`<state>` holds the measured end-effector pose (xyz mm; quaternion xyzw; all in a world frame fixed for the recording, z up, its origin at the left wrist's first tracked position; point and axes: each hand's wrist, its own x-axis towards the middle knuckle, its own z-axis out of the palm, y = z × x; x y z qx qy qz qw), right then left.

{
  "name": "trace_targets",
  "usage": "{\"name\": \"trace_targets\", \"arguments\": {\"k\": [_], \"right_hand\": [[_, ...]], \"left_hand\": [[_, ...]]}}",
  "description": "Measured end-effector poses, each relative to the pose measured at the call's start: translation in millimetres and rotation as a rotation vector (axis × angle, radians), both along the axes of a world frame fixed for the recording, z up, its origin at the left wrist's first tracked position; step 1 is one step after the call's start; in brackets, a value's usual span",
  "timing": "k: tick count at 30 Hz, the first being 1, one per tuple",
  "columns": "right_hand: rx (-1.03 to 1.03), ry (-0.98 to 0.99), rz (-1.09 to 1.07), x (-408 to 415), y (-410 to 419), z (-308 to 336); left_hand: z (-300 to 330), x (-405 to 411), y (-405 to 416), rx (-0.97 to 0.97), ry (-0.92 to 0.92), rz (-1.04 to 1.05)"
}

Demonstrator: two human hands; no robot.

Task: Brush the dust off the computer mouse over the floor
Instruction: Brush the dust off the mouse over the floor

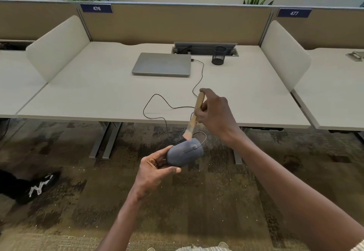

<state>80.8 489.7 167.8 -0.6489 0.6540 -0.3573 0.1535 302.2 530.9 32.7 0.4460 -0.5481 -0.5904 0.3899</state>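
The carpeted floor (197, 201) fills the lower half of my view, brown and mottled dark. Beyond it stands the pale surface (98, 97), bearing a closed grey laptop (162, 63) and a black mesh pen cup (219, 55) near its far edge. A black cable (155, 97) runs from the laptop's right side, loops across the surface and drops over the near edge to the mouse.

The computer mouse (185, 153) is grey and matte, with a dull, dusty cast. It is held in the air over the floor, just in front of the surface's near edge, buttons and scroll wheel turned up and to the right.

My left hand (155, 169) is closed around the rear of the mouse, thumb beneath and fingers on the far side. My right hand (213, 111) is clenched on the wooden handle of a small brush (194, 120), held tilted; its pale bristles touch the top of the mouse near the wheel.
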Motion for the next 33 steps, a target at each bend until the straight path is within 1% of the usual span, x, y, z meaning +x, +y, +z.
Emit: {"name": "trace_targets", "arguments": {"k": [2,4,10,13,16,18,22,26,30,33], "right_hand": [[-0.023,-0.049,0.058,9.6,9.3,0.9],[-0.029,-0.042,0.082,14.7,15.8,-1.2],[-0.015,-0.065,0.038,-4.3,20.6,-7.8],[-0.028,-0.029,0.010,-16.2,20.2,-8.3],[-0.044,-0.087,0.012,-22.5,18.7,-6.9],[-0.041,-0.119,0.059,-22.4,17.4,-7.1],[-0.008,-0.093,0.150,-24.0,19.5,-10.0],[0.013,-0.028,0.137,-32.6,21.0,-10.6],[-0.040,-0.075,0.146,-30.2,20.9,-7.6],[-0.040,-0.088,0.162,-24.8,21.6,-9.9]], "left_hand": [[-0.5,-0.6,-1.2,-0.003,0.002,-0.005],[-0.6,-0.4,-2.2,0.002,0.015,0.002],[-2.7,3.5,-5.9,0.016,0.044,0.026],[-1.3,4.0,-6.0,0.037,0.057,0.028],[0.1,2.2,-5.5,0.055,0.070,0.026],[0.4,1.4,-6.5,0.055,0.080,0.020],[2.8,0.6,-6.3,0.057,0.081,0.018],[0.9,4.1,-4.8,0.052,0.062,0.039],[1.6,3.7,-4.6,0.046,0.060,0.042],[1.9,3.1,-4.8,0.055,0.070,0.045]]}}
